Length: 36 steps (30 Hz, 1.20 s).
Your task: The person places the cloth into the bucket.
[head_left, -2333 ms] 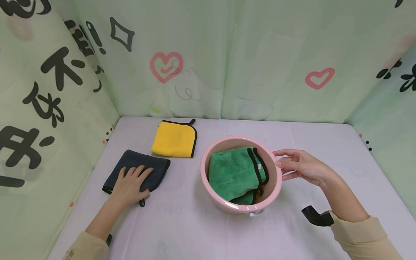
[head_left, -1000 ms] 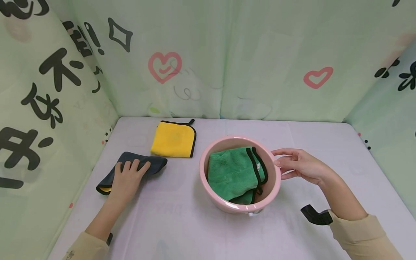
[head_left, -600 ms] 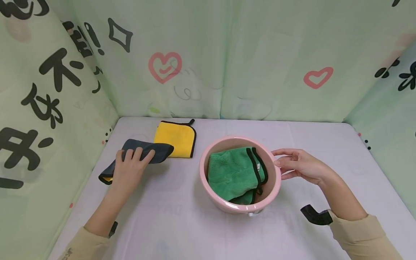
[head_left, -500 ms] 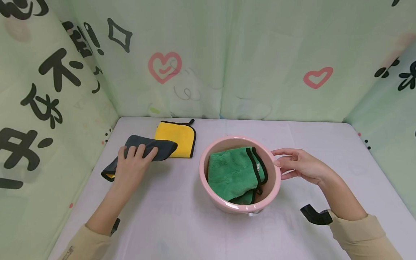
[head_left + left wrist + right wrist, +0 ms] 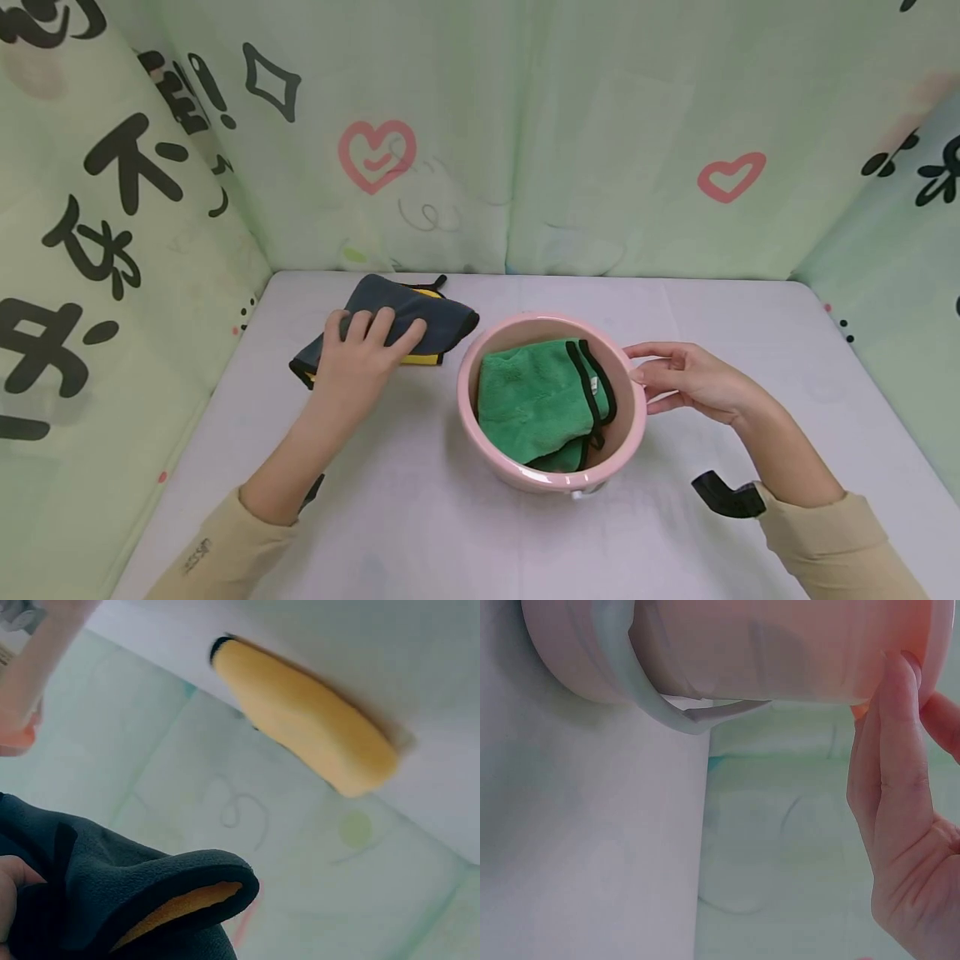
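My left hand (image 5: 352, 362) grips a folded dark blue cloth (image 5: 408, 312) with black edging and a yellow inner side. The cloth is held up, and in the head view it overlaps a folded yellow cloth (image 5: 426, 360). In the left wrist view a gap shows between the dark cloth (image 5: 150, 877) and the yellow one (image 5: 307, 712). My right hand (image 5: 693, 383) holds the right rim of a pink bucket (image 5: 480, 442), thumb at the rim and fingers against the outer wall (image 5: 817, 660). Inside the bucket lies a folded green cloth (image 5: 532, 400) with black edging.
A white tabletop (image 5: 420, 517) carries everything, with green printed curtains (image 5: 465, 225) along its back and sides. The bucket's pale handle (image 5: 660, 712) hangs down its side. A black wrist camera piece (image 5: 727, 496) sticks out by the right sleeve.
My left hand has gripped the dark blue cloth, lifted it off the table and carried it right and back, over the yellow cloth. The right hand and bucket stay put.
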Available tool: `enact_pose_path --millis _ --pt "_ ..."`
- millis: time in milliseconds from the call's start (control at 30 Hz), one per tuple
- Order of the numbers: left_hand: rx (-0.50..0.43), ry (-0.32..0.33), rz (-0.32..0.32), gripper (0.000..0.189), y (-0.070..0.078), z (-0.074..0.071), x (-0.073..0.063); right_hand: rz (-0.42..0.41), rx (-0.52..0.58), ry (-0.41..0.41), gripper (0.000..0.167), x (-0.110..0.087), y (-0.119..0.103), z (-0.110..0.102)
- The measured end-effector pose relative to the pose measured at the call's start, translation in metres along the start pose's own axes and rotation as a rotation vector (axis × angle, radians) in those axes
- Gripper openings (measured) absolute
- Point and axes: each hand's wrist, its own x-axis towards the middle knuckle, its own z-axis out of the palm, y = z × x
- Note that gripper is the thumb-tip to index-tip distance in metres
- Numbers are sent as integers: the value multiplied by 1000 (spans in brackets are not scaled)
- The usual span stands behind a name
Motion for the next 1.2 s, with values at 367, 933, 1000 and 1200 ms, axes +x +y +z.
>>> enact_pose_path --millis 367,933,1000,1200 --pt "-86 2 189 43 39 -20 36 -2 -4 0 25 0 1 0" --pt "-169 -50 453 31 91 -26 52 17 -27 9 47 2 0 -1" --pt "-186 -77 485 32 96 -25 52 17 -27 9 46 1 0 -2" --pt "-233 -142 557 35 103 -21 55 14 -28 4 41 1 0 -2"
